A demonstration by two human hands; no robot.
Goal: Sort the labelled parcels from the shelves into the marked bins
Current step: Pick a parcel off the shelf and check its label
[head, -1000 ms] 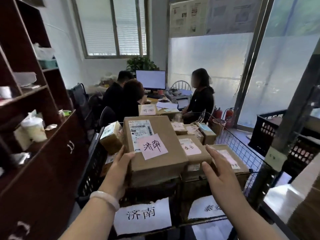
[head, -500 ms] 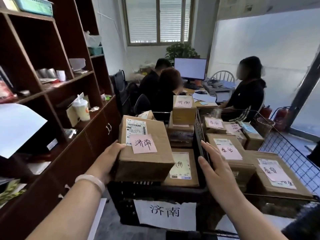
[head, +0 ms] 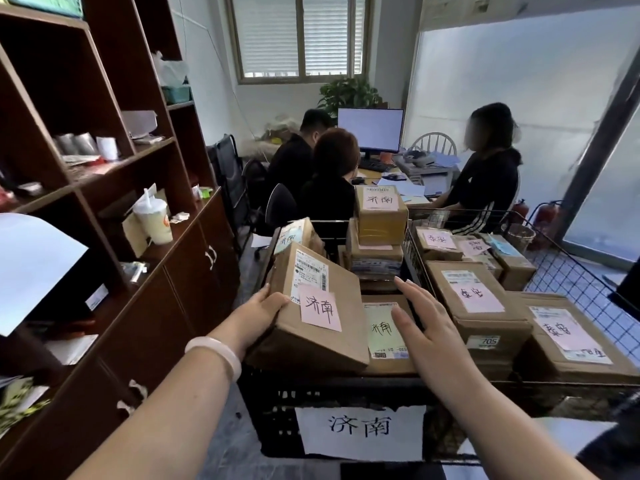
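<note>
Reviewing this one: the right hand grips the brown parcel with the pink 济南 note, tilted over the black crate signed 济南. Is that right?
No. The left hand grips the brown parcel with the pink 济南 note, tilted over the black crate signed 济南; the right hand is open above a neighbouring parcel. The head view shows it.

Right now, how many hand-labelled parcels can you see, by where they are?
Brown cardboard parcel held in left hand: 1
Labelled parcels lying in black plastic crate: 3
Labelled parcels in black wire basket: 4
Total: 8
</note>
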